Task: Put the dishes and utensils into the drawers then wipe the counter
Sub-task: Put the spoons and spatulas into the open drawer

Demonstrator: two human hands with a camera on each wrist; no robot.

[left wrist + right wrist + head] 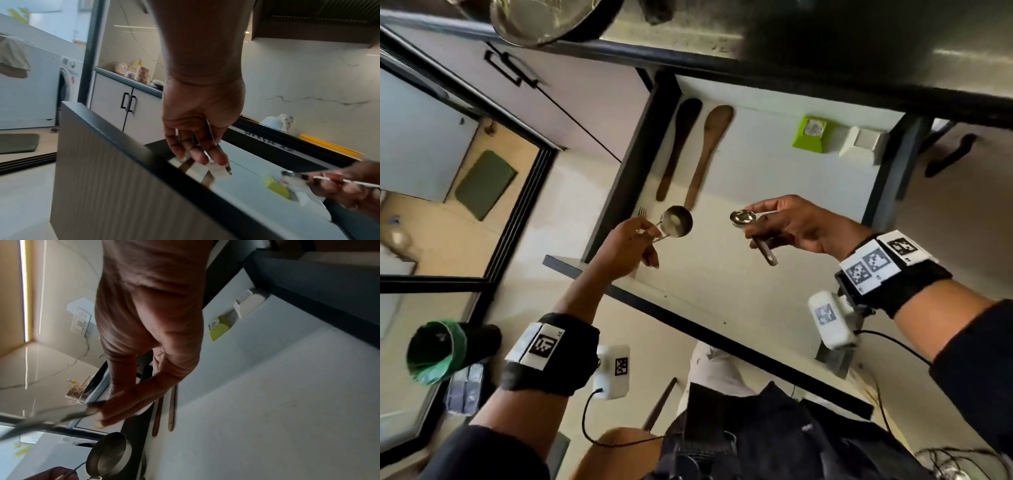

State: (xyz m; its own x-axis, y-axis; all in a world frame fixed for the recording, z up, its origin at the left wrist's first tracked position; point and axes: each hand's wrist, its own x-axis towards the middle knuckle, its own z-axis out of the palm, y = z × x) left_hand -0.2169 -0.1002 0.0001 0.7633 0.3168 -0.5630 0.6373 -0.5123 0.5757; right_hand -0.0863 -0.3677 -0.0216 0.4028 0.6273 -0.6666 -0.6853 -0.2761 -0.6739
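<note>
Head view, left hand (631,248) pinching steel cup (677,222) handle, right hand (796,226) gripping ladle (743,218), above open drawer (774,164)

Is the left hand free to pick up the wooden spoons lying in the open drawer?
Probably not yet: the left hand already holds a steel cup, though nothing covers the wooden spoons.

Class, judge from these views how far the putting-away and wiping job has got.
Done: two wooden spatulas lie in the open drawer. In hand: the left hand holds a small steel measuring cup; the right hand holds a steel scoop, both above the drawer. Left: a steel pan still on the counter; no wiping visible.
</note>
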